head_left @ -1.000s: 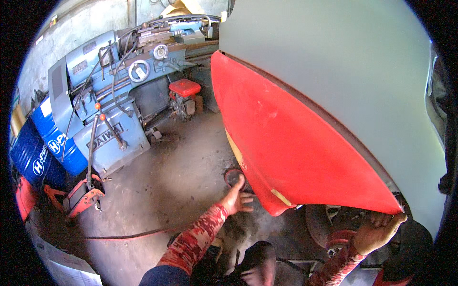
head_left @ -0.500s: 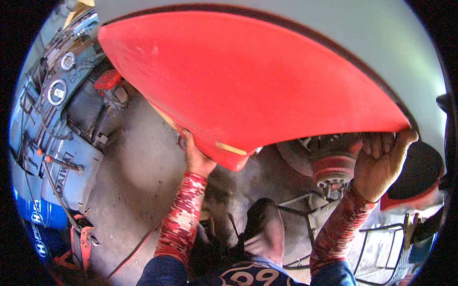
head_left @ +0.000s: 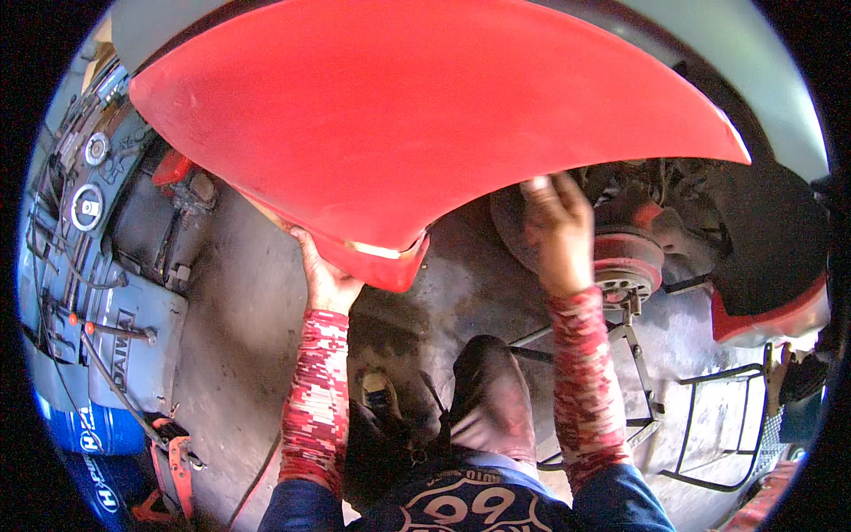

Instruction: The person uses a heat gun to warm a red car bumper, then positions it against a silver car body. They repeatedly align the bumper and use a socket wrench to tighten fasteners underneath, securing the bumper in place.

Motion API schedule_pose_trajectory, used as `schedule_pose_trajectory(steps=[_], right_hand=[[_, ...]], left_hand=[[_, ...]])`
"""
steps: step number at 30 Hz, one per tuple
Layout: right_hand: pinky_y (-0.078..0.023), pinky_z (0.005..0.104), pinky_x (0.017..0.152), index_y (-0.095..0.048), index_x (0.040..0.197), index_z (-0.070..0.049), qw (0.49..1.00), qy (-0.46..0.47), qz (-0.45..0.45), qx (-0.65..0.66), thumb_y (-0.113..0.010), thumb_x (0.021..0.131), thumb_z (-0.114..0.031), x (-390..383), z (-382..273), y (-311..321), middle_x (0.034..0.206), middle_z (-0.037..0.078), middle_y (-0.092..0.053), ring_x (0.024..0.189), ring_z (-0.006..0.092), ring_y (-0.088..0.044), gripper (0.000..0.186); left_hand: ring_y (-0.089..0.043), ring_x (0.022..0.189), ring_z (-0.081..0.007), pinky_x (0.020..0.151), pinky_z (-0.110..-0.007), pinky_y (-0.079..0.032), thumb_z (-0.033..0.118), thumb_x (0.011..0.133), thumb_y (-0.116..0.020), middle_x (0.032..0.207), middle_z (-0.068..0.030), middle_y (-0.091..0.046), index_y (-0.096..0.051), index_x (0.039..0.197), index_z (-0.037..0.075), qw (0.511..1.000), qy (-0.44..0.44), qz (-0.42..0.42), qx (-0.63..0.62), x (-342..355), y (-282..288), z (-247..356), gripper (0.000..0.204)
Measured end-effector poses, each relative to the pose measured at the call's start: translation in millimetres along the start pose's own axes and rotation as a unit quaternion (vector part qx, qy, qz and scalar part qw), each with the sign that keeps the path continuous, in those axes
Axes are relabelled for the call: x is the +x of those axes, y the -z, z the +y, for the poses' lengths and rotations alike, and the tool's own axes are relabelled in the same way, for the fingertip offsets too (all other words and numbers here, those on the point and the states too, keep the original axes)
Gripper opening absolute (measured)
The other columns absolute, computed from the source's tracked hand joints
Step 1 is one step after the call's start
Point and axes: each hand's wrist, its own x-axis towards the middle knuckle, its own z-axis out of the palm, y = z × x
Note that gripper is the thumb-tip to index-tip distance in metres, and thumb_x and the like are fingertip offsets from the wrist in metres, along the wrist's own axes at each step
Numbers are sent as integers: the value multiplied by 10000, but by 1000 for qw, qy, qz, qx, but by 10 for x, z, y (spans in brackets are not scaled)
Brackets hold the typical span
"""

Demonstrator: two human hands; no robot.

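Observation:
A red curved body panel (head_left: 417, 106) with pale strips along its lower part fills the upper middle. My left hand (head_left: 324, 275), in a red patterned sleeve, is closed on the panel's lower left end, thumb up along its edge. My right hand (head_left: 558, 230), slightly blurred, is just below the curved cutout edge, right of centre, its fingers loosely bent and apart. Behind and below the cutout are a dark red hub (head_left: 625, 253) and dark parts, with a red-rimmed dark piece (head_left: 762, 306) at the right.
Grey bodywork (head_left: 762, 62) borders the panel above and right. A blue lathe (head_left: 146, 301), blue drums (head_left: 97, 430), red-topped engine (head_left: 173, 168) and orange jack (head_left: 168, 474) stand left. A black metal frame (head_left: 683, 426) lies low right; a hose (head_left: 253, 479) runs along the floor.
The view has turned. The panel's right end has come away from the grey bodywork, and my right hand has left that tip, moving left along the cutout. My left hand keeps its hold.

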Motion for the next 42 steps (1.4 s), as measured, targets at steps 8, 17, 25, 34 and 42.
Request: schedule_pose_trajectory(steps=[8,17,25,34,42], right_hand=[[-395,343,1058,-446,1382,53,989,59,-133,-14,-723,885,-218,353,1017,-291,1305,175,-581,1222,223,-521,630],[-392,359,1059,-468,1339,58,988,46,-143,22,-753,862,-260,425,1035,-405,1301,190,-578,1240,250,-511,640],[-394,365,1056,-426,1416,24,991,57,-116,41,-754,860,-266,625,927,-419,1344,195,-555,1240,262,-513,708],[-408,332,1039,-525,1347,26,982,65,-171,48,-758,856,-274,471,872,-549,1280,155,-616,1185,200,-543,621],[-428,332,1016,-528,1334,39,987,100,-124,-25,-710,902,-237,408,893,-580,1267,131,-628,1174,180,-551,544]], left_hand=[[-396,1358,-312,1119,-568,-338,728,719,-654,1497,-66,-402,-321,1489,167,999,27,-22,-39,49,131,-20,1008],[-408,1361,-306,1111,-575,-348,703,748,-660,1499,-84,-410,-334,1484,152,999,29,5,-39,31,148,-50,976],[-397,1368,-310,1117,-571,-345,706,761,-647,1502,-98,-401,-334,1484,136,998,24,24,-53,48,169,-46,972],[-369,1386,-322,1119,-582,-333,708,796,-604,1536,-106,-341,-282,1508,136,999,18,15,-47,12,103,-60,969],[-352,1392,-336,1127,-595,-314,718,766,-616,1546,-116,-320,-253,1517,149,999,23,5,-28,-34,28,-71,1010]])
